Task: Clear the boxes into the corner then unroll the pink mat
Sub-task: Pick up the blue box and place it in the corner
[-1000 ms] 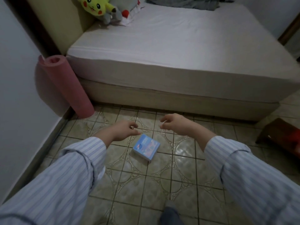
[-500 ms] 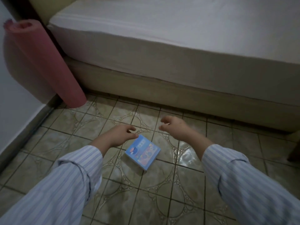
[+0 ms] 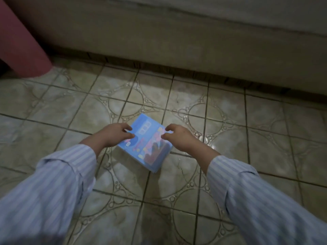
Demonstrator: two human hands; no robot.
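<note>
Both hands [image 3: 113, 136] [image 3: 178, 137] over blue box [image 3: 145, 147]; contact unclear

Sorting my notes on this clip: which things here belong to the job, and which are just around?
Job: flat blue cardboard box; rolled pink foam mat; left hand; right hand.
Around: beige bed base; patterned tile floor.

Glossy, glazed tile floor [image 3: 221, 121] under the hands; the box [image 3: 146, 145] between them looks film-wrapped and shiny (print blurred). Striped cloth sleeves [image 3: 58, 183]; matt pink mat [image 3: 19, 43] far left.
</note>
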